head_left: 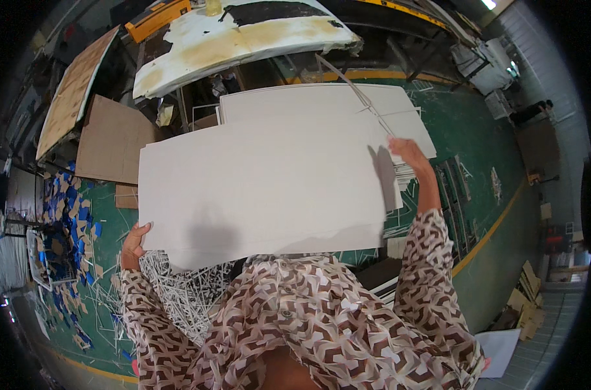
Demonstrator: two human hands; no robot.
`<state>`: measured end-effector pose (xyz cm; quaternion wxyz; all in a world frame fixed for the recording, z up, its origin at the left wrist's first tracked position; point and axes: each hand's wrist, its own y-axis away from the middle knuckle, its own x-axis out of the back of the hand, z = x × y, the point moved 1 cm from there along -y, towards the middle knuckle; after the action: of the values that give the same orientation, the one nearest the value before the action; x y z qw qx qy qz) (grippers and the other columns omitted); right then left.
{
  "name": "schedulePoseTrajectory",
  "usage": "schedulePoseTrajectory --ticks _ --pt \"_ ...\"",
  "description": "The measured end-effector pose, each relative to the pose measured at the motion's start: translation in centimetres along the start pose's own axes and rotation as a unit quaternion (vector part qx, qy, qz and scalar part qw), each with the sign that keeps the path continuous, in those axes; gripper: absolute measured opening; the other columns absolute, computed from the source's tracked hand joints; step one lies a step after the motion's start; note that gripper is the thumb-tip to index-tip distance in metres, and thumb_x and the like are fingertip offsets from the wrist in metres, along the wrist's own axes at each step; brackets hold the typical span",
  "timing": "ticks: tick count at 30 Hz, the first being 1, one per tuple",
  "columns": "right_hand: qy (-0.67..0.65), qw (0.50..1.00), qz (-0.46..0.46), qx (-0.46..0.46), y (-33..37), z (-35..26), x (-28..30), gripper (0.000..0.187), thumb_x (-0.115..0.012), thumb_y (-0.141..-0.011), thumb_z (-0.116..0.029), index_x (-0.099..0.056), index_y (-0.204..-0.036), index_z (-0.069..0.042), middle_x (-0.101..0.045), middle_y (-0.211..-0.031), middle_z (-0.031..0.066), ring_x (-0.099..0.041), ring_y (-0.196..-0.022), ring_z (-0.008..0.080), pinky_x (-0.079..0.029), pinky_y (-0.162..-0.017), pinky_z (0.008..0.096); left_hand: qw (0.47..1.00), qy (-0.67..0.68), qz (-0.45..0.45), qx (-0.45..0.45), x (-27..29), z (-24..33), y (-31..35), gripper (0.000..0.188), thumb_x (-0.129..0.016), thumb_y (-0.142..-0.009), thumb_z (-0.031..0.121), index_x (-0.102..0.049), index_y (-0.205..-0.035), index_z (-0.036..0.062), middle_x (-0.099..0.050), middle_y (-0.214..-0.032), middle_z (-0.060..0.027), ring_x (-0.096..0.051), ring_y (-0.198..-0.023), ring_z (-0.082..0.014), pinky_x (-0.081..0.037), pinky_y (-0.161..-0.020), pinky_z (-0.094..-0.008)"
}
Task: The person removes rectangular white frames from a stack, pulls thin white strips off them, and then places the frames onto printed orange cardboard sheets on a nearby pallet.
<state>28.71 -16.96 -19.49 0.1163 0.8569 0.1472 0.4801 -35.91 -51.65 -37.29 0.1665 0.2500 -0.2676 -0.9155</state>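
I had L hand (135,243) clamped on white sheet (263,175), R hand (409,155) pinching thin strips (365,100) (blurry, prob. offcuts); judged it trim-clearing, discard needed next.

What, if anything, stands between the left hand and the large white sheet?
Nothing visible: the left hand touches the large white sheet at its near left corner. The right hand holds thin strips, away to the right.

Large white sheet (276,175), flat, long side running left-right; thin pale strips (367,102) at its far right, loosely bunched, slanting toward far left.
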Motion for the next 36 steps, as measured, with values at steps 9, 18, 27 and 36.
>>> schedulePoseTrajectory --ticks 9,18,27,36 --pt "0.088 0.989 0.065 0.098 -9.0 -3.3 -3.5 0.061 -0.061 -0.079 -0.044 -0.054 -0.117 0.003 -0.060 -0.105 0.0156 -0.056 -0.095 0.0245 -0.044 -0.081 0.0339 0.674 -0.568 -0.088 -0.465 4.3 2.6 8.5 0.053 -0.049 -0.087 0.044 -0.057 -0.117 0.0005 -0.058 -0.116 -0.0145 -0.053 -0.108 -0.0281 -0.038 -0.094 -0.0380" --pt "0.482 0.832 -0.015 0.274 -8.2 10.1 0.1 0.046 -0.059 -0.082 -0.028 -0.052 -0.125 -0.012 -0.062 -0.102 0.0165 -0.059 -0.095 0.0308 -0.046 -0.084 0.0412 0.979 -0.171 0.110 0.017 -1.8 0.8 18.8 0.063 -0.069 -0.074 0.039 -0.051 -0.123 0.0044 -0.045 -0.130 -0.0166 -0.036 -0.122 -0.0337 -0.028 -0.099 -0.0451" --pt "0.396 0.862 -0.032 0.313 -7.0 -3.5 -4.7 0.033 -0.059 -0.082 -0.027 -0.058 -0.110 -0.010 -0.063 -0.093 0.0141 -0.060 -0.085 0.0308 -0.047 -0.074 0.0403 0.983 -0.146 0.046 0.105 0.6 -2.3 13.7 0.094 -0.080 -0.063 0.035 -0.031 -0.139 0.0069 -0.007 -0.149 -0.0209 0.000 -0.136 -0.0372 -0.012 -0.106 -0.0506" --pt "0.288 0.925 0.115 0.219 -13.5 3.0 -3.3 0.023 -0.059 -0.083 -0.024 -0.061 -0.100 -0.009 -0.063 -0.086 0.0120 -0.060 -0.077 0.0295 -0.046 -0.067 0.0390 0.978 -0.202 0.056 0.014 1.7 -1.5 13.3 0.063 -0.068 -0.076 0.030 -0.045 -0.129 0.0050 -0.039 -0.132 -0.0142 -0.037 -0.120 -0.0284 -0.030 -0.097 -0.0417"
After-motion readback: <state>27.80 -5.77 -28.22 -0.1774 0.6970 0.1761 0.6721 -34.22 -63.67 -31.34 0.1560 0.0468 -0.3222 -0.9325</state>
